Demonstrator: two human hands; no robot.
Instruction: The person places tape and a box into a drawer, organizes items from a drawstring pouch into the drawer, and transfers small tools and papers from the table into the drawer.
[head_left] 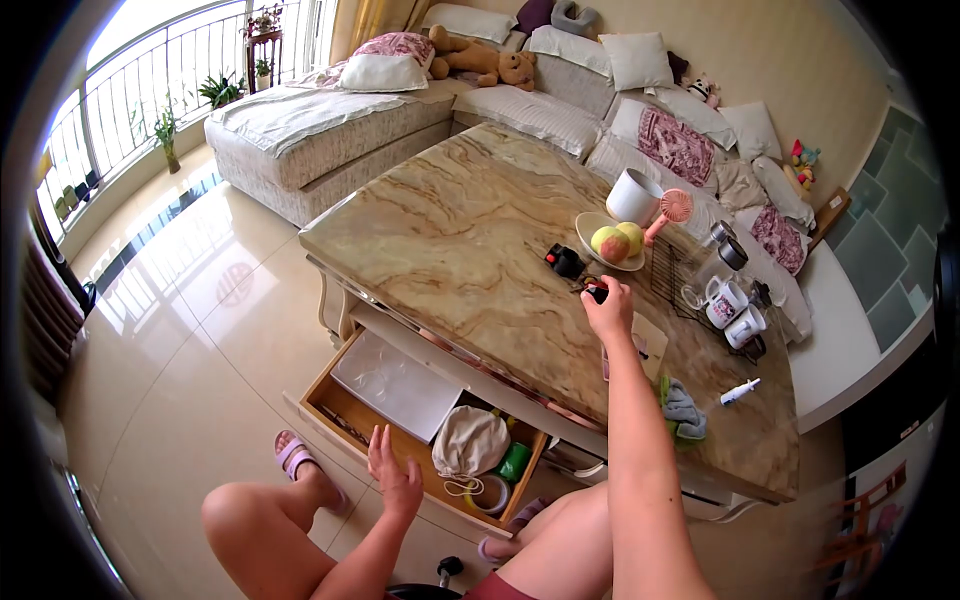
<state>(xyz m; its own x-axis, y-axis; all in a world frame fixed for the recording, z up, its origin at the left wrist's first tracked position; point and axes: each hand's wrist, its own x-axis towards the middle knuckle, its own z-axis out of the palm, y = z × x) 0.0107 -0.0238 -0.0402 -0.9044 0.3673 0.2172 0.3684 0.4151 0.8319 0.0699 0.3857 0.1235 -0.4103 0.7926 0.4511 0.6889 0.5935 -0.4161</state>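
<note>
My right hand point(610, 308) is over the marble table point(450, 230), its fingers closed on a small black object point(597, 293) with a bit of red. Just beyond it lies a black item with a red part point(564, 261), beside a bowl point(586, 222) of fruit. My left hand point(396, 478) hovers over the front edge of the open drawer point(345, 425), fingers spread, holding nothing. Inside the drawer are a flat white box point(395, 380), a cream drawstring bag point(470, 441), a green roll point(515, 461) and a tape roll point(490, 494).
A white pot point(634, 197), a pink handheld fan point(674, 208), a wire rack point(665, 272), mugs point(725, 302), a grey cloth point(684, 410) and a white bottle point(740, 391) stand or lie on the table. Behind is a sofa point(310, 165) with cushions.
</note>
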